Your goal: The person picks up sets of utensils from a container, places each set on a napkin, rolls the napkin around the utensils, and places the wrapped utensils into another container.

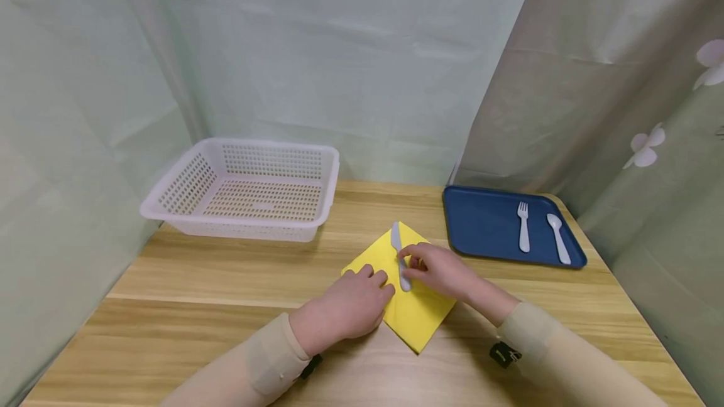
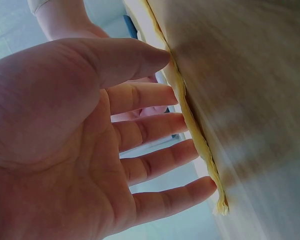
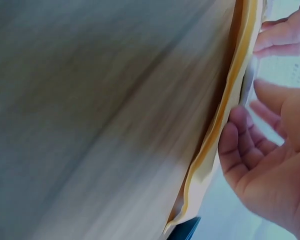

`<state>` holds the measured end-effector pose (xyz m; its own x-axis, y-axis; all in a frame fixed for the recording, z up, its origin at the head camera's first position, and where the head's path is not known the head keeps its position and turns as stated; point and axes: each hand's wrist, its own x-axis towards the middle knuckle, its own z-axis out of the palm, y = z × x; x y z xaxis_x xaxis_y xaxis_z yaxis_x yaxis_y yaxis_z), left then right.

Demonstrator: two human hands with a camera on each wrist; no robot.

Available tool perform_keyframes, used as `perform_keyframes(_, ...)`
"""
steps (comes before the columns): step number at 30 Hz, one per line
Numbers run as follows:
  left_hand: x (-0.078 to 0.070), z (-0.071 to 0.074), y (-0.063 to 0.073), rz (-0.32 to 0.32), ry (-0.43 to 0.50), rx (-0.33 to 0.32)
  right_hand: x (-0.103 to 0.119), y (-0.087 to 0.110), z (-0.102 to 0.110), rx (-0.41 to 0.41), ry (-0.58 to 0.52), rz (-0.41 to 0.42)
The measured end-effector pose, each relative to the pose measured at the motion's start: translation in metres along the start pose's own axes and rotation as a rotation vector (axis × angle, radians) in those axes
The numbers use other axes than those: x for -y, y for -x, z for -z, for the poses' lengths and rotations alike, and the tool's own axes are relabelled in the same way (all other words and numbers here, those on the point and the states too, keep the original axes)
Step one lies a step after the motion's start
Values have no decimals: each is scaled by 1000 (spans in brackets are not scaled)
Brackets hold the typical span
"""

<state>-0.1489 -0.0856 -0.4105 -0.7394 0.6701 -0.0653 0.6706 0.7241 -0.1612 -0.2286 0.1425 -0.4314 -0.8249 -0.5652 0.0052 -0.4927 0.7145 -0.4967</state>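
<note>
A folded yellow napkin lies slanted on the wooden table, with a light grey plastic knife along its upper part. My left hand rests on the napkin's left side. In the left wrist view, this hand's fingertips touch the napkin, the fingers slightly bent and spread. From the right, my right hand pinches the knife's handle between thumb and fingers. In the right wrist view, the right hand has its lower fingers curled against the napkin; the knife is mostly hidden there.
A white perforated plastic basket stands at the back left. At the back right is a blue tray bearing a white fork and a white spoon. Pale curtains enclose the table at the back and sides.
</note>
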Motion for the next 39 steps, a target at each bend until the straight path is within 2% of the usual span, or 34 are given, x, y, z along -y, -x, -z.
perform_keyframes(5,0,0,0,4,16,3,-3,6,4,35,-2,66)
perform_keyframes(18,0,0,-1,0,10,-11,0,2,3,46,9,73)
perform_keyframes(25,0,-2,-2,7,11,7,1,2,4,81,30,89)
perform_keyframes(39,-1,-1,-2,17,25,26,-1,0,0,56,45,97)
